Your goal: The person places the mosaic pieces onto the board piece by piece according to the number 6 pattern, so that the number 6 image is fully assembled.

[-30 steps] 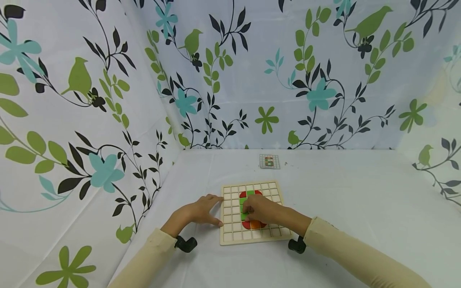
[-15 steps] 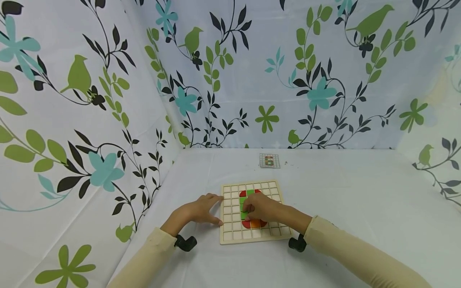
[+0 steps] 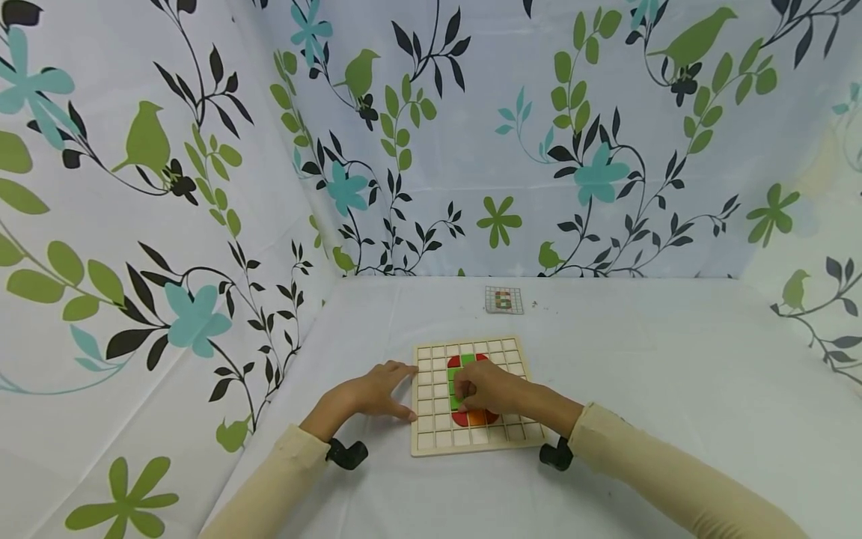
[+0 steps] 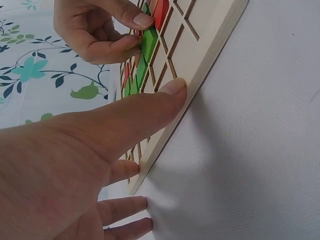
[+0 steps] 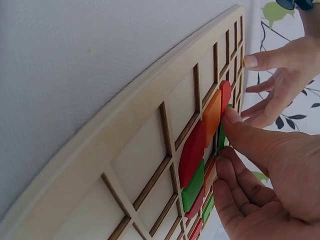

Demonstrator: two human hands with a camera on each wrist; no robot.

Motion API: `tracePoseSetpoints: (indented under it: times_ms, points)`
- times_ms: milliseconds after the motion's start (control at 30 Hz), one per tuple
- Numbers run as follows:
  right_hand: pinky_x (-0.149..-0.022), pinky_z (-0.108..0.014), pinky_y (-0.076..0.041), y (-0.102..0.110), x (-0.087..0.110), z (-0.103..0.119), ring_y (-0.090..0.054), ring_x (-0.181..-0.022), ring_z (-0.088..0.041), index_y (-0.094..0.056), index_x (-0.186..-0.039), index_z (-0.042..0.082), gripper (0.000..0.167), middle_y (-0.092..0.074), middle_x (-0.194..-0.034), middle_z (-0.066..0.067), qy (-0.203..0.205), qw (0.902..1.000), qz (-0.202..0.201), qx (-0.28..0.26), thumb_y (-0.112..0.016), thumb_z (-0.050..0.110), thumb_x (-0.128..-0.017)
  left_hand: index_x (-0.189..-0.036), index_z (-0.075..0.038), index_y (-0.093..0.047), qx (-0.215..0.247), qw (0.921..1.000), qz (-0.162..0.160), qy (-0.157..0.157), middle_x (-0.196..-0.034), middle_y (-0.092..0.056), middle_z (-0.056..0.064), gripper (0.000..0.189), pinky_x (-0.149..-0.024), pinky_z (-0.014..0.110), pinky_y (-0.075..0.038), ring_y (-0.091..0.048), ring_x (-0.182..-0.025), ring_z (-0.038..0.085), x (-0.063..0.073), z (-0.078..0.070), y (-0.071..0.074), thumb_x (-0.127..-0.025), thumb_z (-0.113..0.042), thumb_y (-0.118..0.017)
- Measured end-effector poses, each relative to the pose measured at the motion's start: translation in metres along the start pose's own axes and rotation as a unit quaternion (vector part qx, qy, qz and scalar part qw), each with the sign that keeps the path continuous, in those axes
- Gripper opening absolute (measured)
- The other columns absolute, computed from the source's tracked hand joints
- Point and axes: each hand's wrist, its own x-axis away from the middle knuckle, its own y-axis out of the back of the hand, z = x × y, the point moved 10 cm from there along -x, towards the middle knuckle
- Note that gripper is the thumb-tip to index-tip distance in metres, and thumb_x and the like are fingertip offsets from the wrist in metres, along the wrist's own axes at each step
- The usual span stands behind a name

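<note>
A square wooden grid board [image 3: 426, 408] lies on the white table, with red, green and orange tiles set in its middle cells. My left hand [image 3: 377, 391] rests at the board's left side; its thumb [image 4: 172, 90] lies on the frame and the fingers spread along the edge. Over the tiles is my right hand [image 3: 494, 387], its thumb and curled fingers at a green tile [image 4: 148, 45] in the left column. In the right wrist view a red tile [image 5: 192, 155] and an orange tile [image 5: 212, 112] sit beside the fingertips. The right hand covers some cells in the head view.
A small printed card [image 3: 503, 300] with a coloured grid pattern lies behind the board. Tiny specks lie to its right. Curtains [image 3: 498, 150] printed with leaves and birds hang at the back and sides. A black wrist camera [image 3: 556, 457] sits at the right wrist.
Both hands stay almost where they were. The right hand's fingers shift only slightly over the green tile, and the board does not move.
</note>
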Motion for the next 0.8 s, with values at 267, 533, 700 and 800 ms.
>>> tracePoseSetpoints:
  times_ms: [267,533,700,800]
  points:
    - [-0.066,-0.020,-0.052,-0.0007,0.0010,0.0017,-0.057,-0.073,-0.007,-0.072,-0.088,0.009,0.011,-0.067,-0.084,0.003,0.002,1.0000,0.004,0.003,-0.081,0.003,-0.092,-0.163,-0.018,-0.040,0.003,1.0000,-0.002,-0.003,-0.166,-0.037,0.012,0.095,-0.122,0.059,-0.037,-0.033,-0.155,0.036,-0.0011,0.0016,-0.0017,-0.086,-0.048,-0.087]
    - [-0.070,-0.021,-0.053,0.0002,0.0013,0.0032,-0.058,-0.077,-0.008,-0.074,-0.092,0.007,0.007,-0.068,-0.087,0.003,0.003,0.9999,0.002,0.011,-0.079,0.003,-0.094,-0.163,-0.018,-0.040,0.003,1.0000,0.001,-0.002,-0.167,-0.037,0.013,0.095,-0.122,0.060,-0.036,-0.033,-0.156,0.036,-0.0007,0.0011,-0.0019,-0.086,-0.049,-0.087]
    - [-0.071,-0.022,-0.054,0.0000,0.0017,0.0016,-0.061,-0.077,-0.007,-0.075,-0.091,0.010,0.008,-0.069,-0.087,0.005,0.003,1.0000,0.000,0.003,-0.082,0.011,-0.093,-0.163,-0.018,-0.040,0.003,1.0000,0.002,-0.001,-0.167,-0.036,0.013,0.095,-0.122,0.060,-0.036,-0.033,-0.156,0.036,-0.0013,0.0017,-0.0025,-0.086,-0.050,-0.087]
    - [-0.069,-0.023,-0.054,0.0002,0.0019,0.0015,-0.061,-0.077,-0.008,-0.074,-0.089,0.010,0.012,-0.069,-0.085,0.005,0.002,1.0000,-0.002,-0.005,-0.085,0.016,-0.090,-0.163,-0.018,-0.040,0.005,1.0000,0.002,0.000,-0.167,-0.036,0.013,0.096,-0.122,0.060,-0.036,-0.032,-0.156,0.036,-0.0009,0.0019,-0.0022,-0.086,-0.049,-0.087]
